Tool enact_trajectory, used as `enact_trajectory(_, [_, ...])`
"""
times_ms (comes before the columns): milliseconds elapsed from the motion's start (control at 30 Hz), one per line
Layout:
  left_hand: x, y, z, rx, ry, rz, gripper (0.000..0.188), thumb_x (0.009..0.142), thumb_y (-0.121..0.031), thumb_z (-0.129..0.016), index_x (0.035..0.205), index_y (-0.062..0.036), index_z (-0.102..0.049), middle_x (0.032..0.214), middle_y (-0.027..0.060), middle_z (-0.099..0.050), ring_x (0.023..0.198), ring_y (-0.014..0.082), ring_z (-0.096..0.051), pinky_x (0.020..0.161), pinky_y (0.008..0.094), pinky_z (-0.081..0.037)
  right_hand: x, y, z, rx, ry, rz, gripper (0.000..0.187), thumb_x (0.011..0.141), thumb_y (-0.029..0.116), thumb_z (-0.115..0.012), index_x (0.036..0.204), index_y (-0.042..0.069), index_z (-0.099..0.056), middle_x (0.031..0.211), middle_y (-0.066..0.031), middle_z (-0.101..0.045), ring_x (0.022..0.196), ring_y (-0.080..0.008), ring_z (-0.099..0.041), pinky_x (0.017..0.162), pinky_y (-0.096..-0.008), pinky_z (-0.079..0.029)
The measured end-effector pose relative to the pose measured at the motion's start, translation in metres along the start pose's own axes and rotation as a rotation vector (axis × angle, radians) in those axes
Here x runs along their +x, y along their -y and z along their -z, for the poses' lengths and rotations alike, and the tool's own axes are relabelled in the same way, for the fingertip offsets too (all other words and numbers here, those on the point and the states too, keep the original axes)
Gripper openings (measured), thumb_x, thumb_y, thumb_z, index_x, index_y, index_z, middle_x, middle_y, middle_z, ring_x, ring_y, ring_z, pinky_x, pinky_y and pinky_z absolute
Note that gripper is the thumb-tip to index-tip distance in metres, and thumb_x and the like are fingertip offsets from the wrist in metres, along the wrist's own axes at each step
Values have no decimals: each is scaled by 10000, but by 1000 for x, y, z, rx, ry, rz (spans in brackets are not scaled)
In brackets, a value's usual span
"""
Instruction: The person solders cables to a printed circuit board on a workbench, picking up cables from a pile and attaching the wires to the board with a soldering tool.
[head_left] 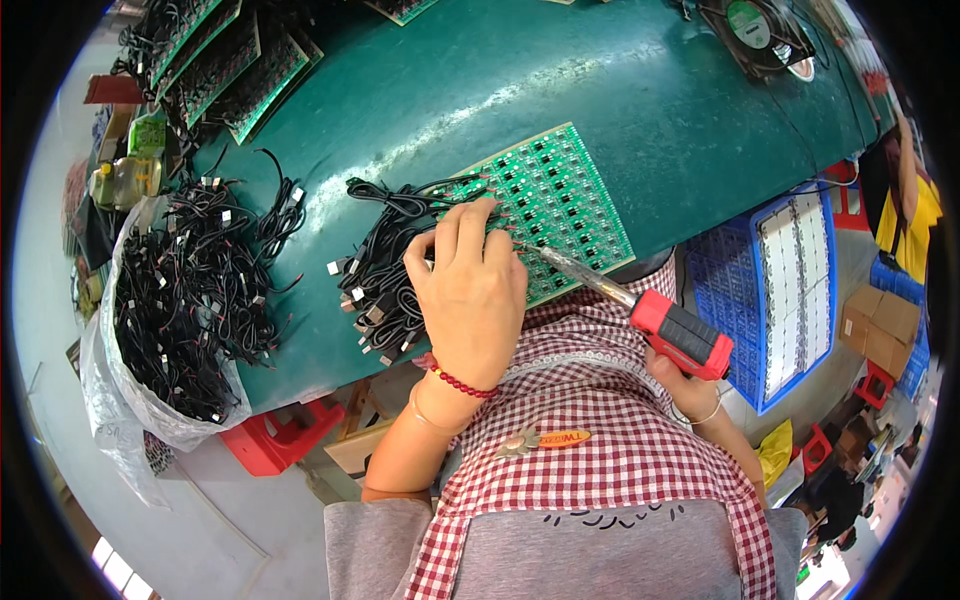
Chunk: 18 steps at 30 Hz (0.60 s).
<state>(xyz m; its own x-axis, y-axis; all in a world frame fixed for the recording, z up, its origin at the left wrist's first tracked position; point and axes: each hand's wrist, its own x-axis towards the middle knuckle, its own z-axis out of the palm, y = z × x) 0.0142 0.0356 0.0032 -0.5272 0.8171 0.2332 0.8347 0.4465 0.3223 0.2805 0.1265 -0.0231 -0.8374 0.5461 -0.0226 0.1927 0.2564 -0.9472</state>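
Note:
A green circuit board panel (pixel 575 205) lies on the table in front of me, with rows of small black parts. Black cables (pixel 385 250) with plugs at their ends are heaped against its left side, and thin red wire ends reach its edge. Over that edge my left hand (pixel 468 275) is closed, fingers bent down on a cable; the fingertips are partly hidden. My right hand (pixel 685 390) grips a red and black soldering iron (pixel 682 335). Its metal tip points left, close to the left fingers and the wire ends.
More black cables (pixel 190 300) fill a clear plastic bag at the table's left edge. Populated boards (pixel 225 85) lean together at the far left. A fan (pixel 757 35) stands far right. Below the right edge is a blue crate (pixel 755 370) with white pieces; a red stool (pixel 280 440) sits lower left.

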Motion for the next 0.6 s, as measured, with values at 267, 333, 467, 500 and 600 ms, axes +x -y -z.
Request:
enact_trajectory(267, [-2,1,0,-19,12,-1,117,703,-70,-659,794,-36,-592,1148,74,-573,1126,221,-513,907,430,-363,-7,-6,1,-14,14,-78,233,884,57,-612,1105,2,-564,879,-57,-604,761,-135,-570,694,-299,-479])
enact_trajectory(333, [-2,1,0,-19,21,-1,121,705,-72,-659,799,-36,-592,1148,73,-569,1133,220,-508,912,432,-359,-7,-6,1,-91,36,-94,241,883,64,-616,1109,2,-560,876,-60,-604,759,-137,-570,692,-298,-477])
enact_trajectory(467, [-1,1,0,-14,-3,2,83,722,-56,-640,753,-58,-563,1131,53,-599,1081,231,-546,896,412,-366,2,2,-2,-67,5,-29,244,883,79,-623,1105,0,-556,858,-71,-602,749,-139,-565,681,-293,-470])
enact_trajectory(500, [-1,0,0,-17,-3,2,82,723,-56,-639,752,-56,-563,1131,54,-599,1080,231,-546,895,412,-366,4,3,-3,-34,-21,-8,240,885,84,-623,1100,-1,-556,850,-73,-601,744,-140,-563,677,-292,-468])
enact_trajectory(600, [-1,1,0,-25,-4,3,80,724,-55,-637,752,-54,-562,1129,56,-599,1079,231,-545,894,413,-366,-7,6,-7,128,-165,-306,173,770,127,-702,914,39,-663,841,-90,-642,723,-245,-616,619,-330,-462])
